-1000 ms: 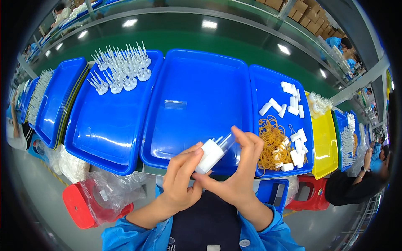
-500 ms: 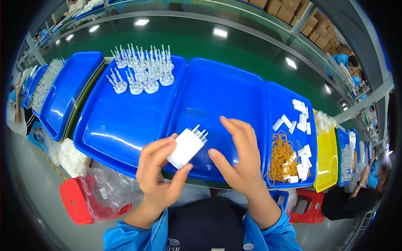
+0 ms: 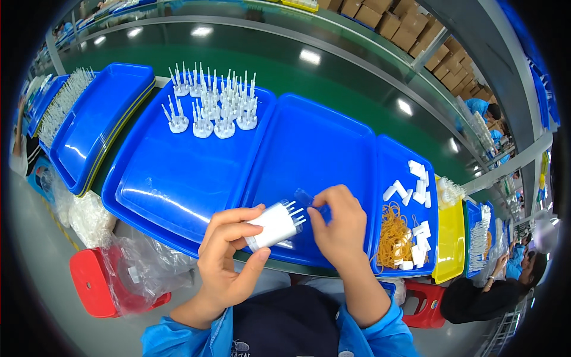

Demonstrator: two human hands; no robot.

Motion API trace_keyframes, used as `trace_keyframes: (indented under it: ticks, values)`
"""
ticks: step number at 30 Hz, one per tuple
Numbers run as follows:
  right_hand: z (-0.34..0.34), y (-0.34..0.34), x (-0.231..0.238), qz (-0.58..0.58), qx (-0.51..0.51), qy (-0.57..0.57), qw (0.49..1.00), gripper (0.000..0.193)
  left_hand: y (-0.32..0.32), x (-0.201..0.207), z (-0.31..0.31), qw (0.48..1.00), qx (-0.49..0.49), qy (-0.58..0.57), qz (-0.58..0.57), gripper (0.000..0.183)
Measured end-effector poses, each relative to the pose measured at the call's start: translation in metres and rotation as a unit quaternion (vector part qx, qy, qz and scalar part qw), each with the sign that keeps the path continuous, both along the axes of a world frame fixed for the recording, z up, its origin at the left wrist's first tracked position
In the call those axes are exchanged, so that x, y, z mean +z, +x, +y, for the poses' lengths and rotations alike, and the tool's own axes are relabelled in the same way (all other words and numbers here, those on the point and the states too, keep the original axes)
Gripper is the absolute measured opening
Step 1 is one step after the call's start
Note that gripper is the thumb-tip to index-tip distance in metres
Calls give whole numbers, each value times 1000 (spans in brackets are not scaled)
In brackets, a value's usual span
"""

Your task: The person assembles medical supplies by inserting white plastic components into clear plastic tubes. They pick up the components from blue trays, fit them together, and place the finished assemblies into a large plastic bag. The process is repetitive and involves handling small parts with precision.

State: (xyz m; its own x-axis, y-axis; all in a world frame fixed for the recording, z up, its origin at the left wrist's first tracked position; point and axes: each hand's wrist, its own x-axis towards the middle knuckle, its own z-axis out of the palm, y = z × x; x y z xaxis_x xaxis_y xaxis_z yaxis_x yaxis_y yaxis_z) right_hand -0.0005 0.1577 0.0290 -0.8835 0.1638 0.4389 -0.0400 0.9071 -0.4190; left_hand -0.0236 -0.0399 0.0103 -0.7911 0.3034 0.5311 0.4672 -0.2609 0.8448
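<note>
My left hand [image 3: 229, 253] is closed round a white block-like piece [image 3: 275, 226] with several thin white rods sticking out of its right end. The piece is held tilted above the front of the middle blue tray [image 3: 321, 140]. Just right of the rods, my right hand [image 3: 340, 223] pinches a small clear plastic strip [image 3: 304, 197] between thumb and fingers. The strip's far end is near the rod tips; whether it touches them I cannot tell.
Clusters of upright white rods on round bases [image 3: 214, 107] stand in the left blue tray [image 3: 160, 178]. White blocks [image 3: 421, 238] and tan rubber bands [image 3: 392, 238] lie in the right tray. Beyond are a yellow tray [image 3: 450, 238] and a seated person [image 3: 482, 291]. A red stool [image 3: 92, 285] stands lower left.
My right hand has gone from open to pinching the clear strip, which lay on the middle tray before. My left hand has turned the white piece and shifted slightly right.
</note>
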Motion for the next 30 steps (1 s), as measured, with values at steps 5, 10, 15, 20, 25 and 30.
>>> trace_keyframes:
  ticks: [5,10,15,20,25,30]
  values:
    - [21,38,11,58,91,-425,899,27,8,7,14,996,5,45,-73,44]
    - [31,58,13,108,151,-506,842,31,17,10,26,992,-28,33,-114,45]
    - [43,76,11,156,144,-513,832,25,24,13,37,994,-82,-1,-79,43]
    - [50,92,13,160,85,-531,828,18,32,14,49,987,-138,-21,-78,40]
    - [58,97,4,159,71,-543,821,19,37,13,56,983,-160,-45,-80,41]
    - [67,102,7,156,77,-559,811,18,39,19,63,976,-181,-48,-108,43]
